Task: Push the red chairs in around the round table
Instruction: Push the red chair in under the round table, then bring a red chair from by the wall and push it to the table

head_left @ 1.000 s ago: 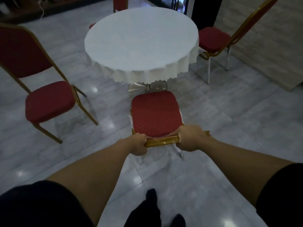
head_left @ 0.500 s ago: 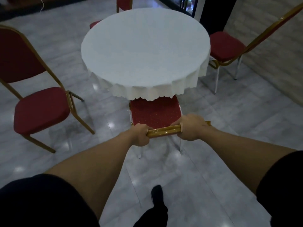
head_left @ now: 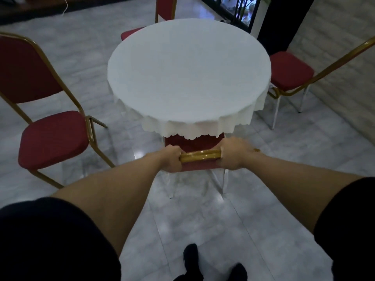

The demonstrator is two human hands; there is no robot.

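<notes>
Glossy grey-white marble tile floor with soft light reflections. Pale stone-textured wall at right. Dark pillar beside a glass window, green plants behind it. Dim, cool lighting overall.

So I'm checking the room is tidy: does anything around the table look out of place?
Yes. The chair on the left stands well clear of the round table, angled away from it. Both hands grip the near chair, its seat mostly under the cloth.
</notes>
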